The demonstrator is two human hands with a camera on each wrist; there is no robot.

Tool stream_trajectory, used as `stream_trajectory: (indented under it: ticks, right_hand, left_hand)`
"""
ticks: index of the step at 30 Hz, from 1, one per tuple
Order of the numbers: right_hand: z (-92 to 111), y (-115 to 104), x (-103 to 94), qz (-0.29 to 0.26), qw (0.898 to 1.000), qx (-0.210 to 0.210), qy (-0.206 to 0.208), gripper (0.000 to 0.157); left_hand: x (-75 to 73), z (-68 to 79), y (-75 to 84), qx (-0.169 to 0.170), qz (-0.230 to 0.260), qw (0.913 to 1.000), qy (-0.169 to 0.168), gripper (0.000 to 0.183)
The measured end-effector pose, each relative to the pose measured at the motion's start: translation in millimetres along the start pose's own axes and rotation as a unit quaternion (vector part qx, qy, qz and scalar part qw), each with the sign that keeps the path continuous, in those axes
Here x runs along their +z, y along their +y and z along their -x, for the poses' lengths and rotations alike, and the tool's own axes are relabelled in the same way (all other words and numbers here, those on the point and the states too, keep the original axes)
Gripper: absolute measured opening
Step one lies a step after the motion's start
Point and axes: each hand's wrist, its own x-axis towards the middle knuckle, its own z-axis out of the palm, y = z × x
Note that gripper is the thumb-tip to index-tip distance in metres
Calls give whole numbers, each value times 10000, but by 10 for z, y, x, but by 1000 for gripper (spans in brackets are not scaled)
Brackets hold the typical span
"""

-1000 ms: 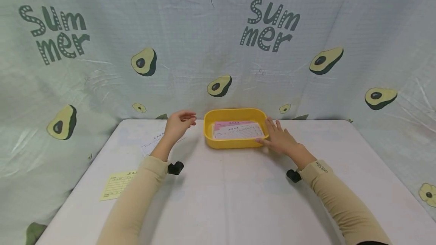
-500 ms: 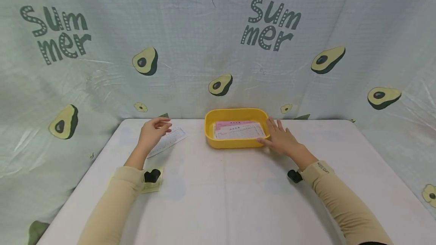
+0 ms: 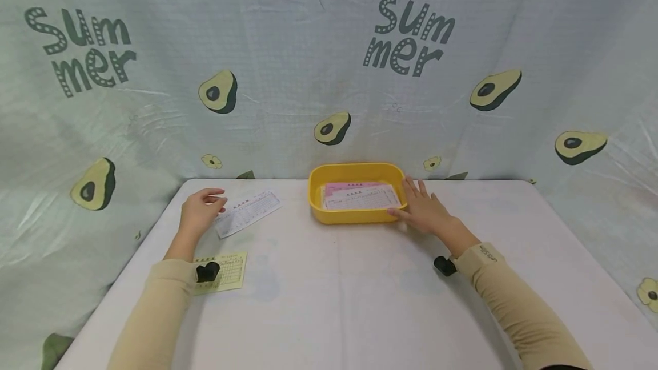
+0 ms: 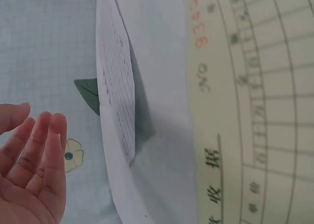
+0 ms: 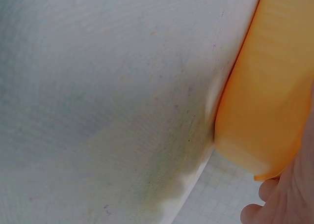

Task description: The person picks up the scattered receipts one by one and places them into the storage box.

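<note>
My left hand (image 3: 201,213) hovers above the table's left side with nothing in its loosely bent fingers. Just right of it lies a white receipt slip (image 3: 252,212) with printed lines; the left wrist view shows its edge lifting off the cloth. A yellow receipt slip (image 3: 231,272) lies nearer, partly covered by my left wrist and its black camera. My right hand (image 3: 424,213) rests with spread, straight fingers against the right end of a yellow plastic basket (image 3: 354,217), thumb at its front rim. Inside the basket are a white slip (image 3: 362,198) and a pink slip (image 3: 339,187).
A white cloth covers the table (image 3: 334,301). Behind it hangs a curtain (image 3: 277,73) with avocado prints, close behind the basket.
My left hand has moved left, away from the basket and past the white slip, uncovering it. The yellow slip now shows right of my wrist. My right hand stays at the basket.
</note>
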Motion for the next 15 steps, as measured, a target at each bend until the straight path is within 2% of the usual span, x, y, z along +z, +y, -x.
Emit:
stream_trajectory:
  ticks: [12, 15]
  right_hand:
    - [-32, -59, 2, -6, 10000, -11, -10, 103]
    - [-30, -65, -8, -56, 9999, -90, 0, 105]
  left_hand:
    - [-215, 11, -262, -642, -482, 9966, -160, 45]
    - [-227, 9, -311, -862, -555, 9944, -240, 46]
